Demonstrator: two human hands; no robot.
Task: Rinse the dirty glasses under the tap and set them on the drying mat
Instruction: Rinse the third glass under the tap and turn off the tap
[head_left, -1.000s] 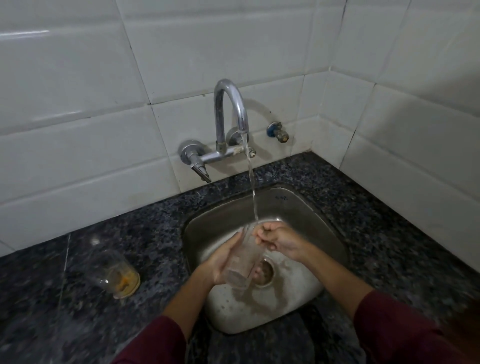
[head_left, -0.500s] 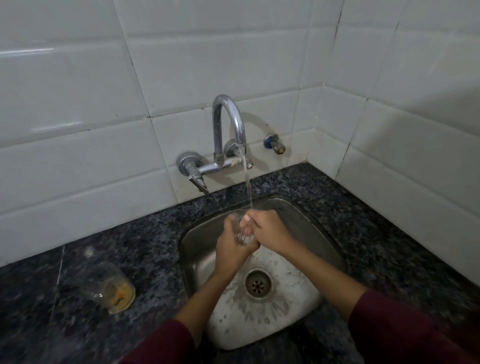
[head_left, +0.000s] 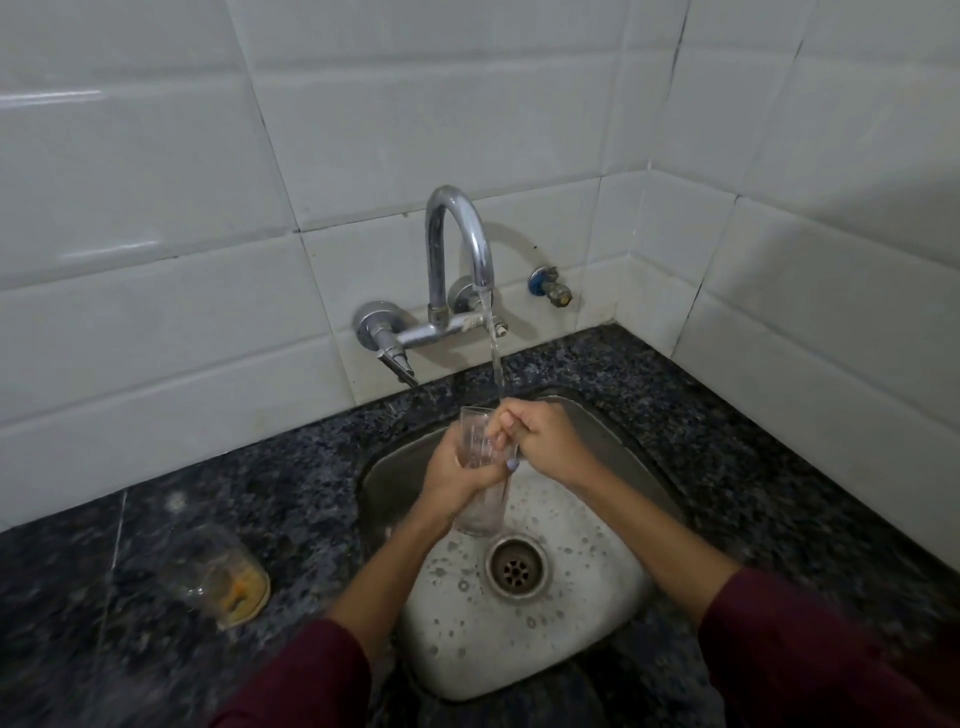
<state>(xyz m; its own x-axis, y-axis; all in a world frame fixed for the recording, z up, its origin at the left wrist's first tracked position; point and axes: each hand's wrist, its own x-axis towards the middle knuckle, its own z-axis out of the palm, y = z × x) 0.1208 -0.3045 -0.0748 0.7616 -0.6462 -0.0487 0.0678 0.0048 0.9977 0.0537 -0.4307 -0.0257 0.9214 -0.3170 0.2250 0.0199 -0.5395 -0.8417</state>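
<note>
step: rinse, first glass | you hold the glass (head_left: 480, 470) upright over the sink (head_left: 613, 431), stream from the tap (head_left: 460, 244) reaches its rim | left hand (head_left: 457, 475) wrapped around the glass | right hand (head_left: 540, 441) curled closed at the rim, fingers seem inside | left: dirty glass (head_left: 223, 574) waits on the counter (head_left: 260, 478); mat not visible

Surface materials at the sink

Tap (head_left: 457, 270): polished chrome metal. Sink (head_left: 597, 613): dull, water-spotted steel. Counter (head_left: 727, 441): speckled dark polished stone. Wall tiles (head_left: 415, 130): glossy white ceramic. Held glass (head_left: 480, 499) and dirty glass (head_left: 218, 577): clear, smooth.
</note>
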